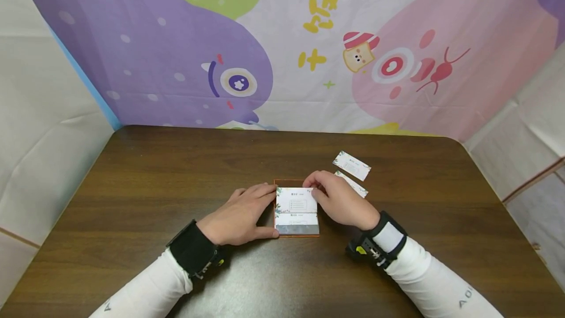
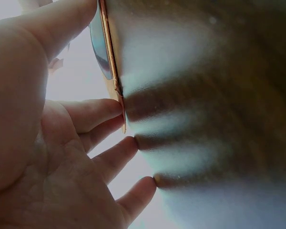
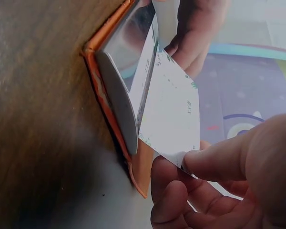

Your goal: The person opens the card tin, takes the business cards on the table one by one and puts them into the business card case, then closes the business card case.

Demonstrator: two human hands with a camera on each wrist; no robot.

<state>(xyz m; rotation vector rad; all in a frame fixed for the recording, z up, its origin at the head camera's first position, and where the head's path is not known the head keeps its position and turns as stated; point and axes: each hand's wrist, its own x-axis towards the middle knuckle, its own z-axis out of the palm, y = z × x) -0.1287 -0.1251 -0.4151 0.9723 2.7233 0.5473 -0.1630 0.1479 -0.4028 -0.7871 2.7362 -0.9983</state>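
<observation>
An orange-brown card case [image 1: 298, 235] lies opened on the table, with a silvery inner panel [image 1: 296, 229] and a white business card [image 1: 296, 219] lying in it. Behind that card, a second business card [image 1: 293, 199] tilts up from the case. My right hand [image 1: 340, 200] pinches it by one corner between thumb and fingers, as the right wrist view shows. Along the case's left side rests my left hand [image 1: 243, 215], its fingers extended and spread. The left thumb [image 2: 66, 28] touches the front left corner; one fingertip is at the flap, others rest on the table.
Two more white cards lie behind and right of the case: one farther back [image 1: 351, 165], the other [image 1: 353, 185] partly hidden by my right hand. The brown wooden table [image 1: 176, 171] ends at a cartoon-printed cloth [image 1: 300, 102] behind it.
</observation>
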